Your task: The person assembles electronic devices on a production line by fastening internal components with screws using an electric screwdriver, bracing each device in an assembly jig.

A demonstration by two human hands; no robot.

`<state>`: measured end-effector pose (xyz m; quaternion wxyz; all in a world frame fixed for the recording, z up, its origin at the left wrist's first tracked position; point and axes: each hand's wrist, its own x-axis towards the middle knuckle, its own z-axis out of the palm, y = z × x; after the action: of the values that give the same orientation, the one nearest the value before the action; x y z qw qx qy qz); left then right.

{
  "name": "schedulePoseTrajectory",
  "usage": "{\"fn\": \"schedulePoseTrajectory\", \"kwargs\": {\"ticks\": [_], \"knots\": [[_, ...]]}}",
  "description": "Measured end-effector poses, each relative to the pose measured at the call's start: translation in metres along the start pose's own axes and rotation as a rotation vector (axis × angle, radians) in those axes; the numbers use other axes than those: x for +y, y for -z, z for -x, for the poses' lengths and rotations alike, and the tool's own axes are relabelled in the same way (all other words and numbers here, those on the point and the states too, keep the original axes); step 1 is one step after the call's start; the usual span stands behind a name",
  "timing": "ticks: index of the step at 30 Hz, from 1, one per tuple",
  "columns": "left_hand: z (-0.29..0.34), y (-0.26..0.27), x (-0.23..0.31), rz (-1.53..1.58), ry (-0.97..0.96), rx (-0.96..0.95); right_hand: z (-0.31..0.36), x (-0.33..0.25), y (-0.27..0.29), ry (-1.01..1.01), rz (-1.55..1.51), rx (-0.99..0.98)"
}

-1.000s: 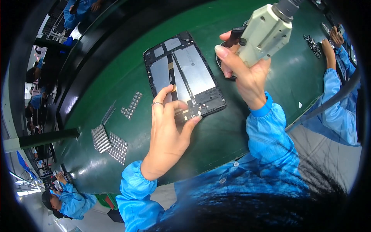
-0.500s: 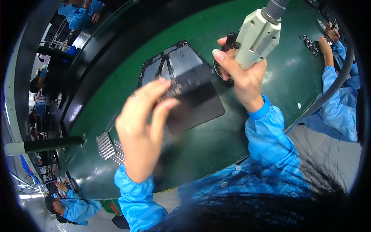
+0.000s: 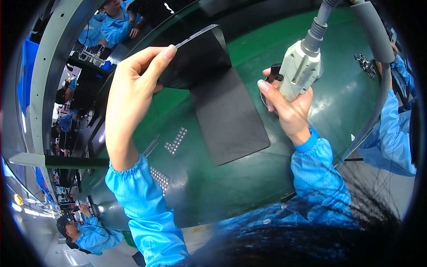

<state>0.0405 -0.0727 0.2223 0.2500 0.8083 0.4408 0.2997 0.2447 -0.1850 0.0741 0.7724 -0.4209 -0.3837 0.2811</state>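
Note:
In my left hand [image 3: 135, 84], thumb on the upper left edge, is a thin black tablet-like device [image 3: 204, 55], tilted up with its dark flat side toward me. Its lower edge meets a flat black panel [image 3: 231, 118] on the green bench; whether the two are joined, I cannot tell. My right hand [image 3: 291, 109] is wrapped around a pale handheld tool [image 3: 296, 73] with a grey ribbed cable sleeve running upward. A small dark piece [image 3: 275, 71] shows beside the tool at my fingertips. A round-rimmed thing under that hand is mostly hidden.
Two sheets with rows of small silvery parts, one [image 3: 176, 141] farther off and one [image 3: 160, 180] by my left sleeve, lie on the green bench [image 3: 191, 196]. A grey cable [image 3: 378, 100] curves down at right, near a metal pile [image 3: 365, 66]. Other people in blue sit around.
My left hand, loose above the device's exposed inside before, now grips its edge and has tipped it up. More of the black panel shows. My right hand keeps the tool; the whole view has shifted.

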Motion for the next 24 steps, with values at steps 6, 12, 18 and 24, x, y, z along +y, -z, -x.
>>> {"fn": "schedulePoseTrajectory", "kwargs": {"ticks": [6, 12, 18, 24], "knots": [[0.018, -0.003, 0.005, -0.006, 0.017, -0.009, 0.001, -0.001, 0.001, -0.010, -0.015, -0.015], [0.118, -0.064, -0.023, -0.123, -0.228, 0.092, -0.003, -0.003, 0.000, 0.012, -0.021, 0.075], [0.179, -0.118, -0.063, -0.380, -0.297, 0.066, 0.001, -0.006, -0.003, -0.004, -0.022, 0.126], [0.186, -0.126, -0.082, -0.236, -0.330, 0.006, 0.004, -0.001, -0.008, -0.027, 0.011, 0.103]]}}
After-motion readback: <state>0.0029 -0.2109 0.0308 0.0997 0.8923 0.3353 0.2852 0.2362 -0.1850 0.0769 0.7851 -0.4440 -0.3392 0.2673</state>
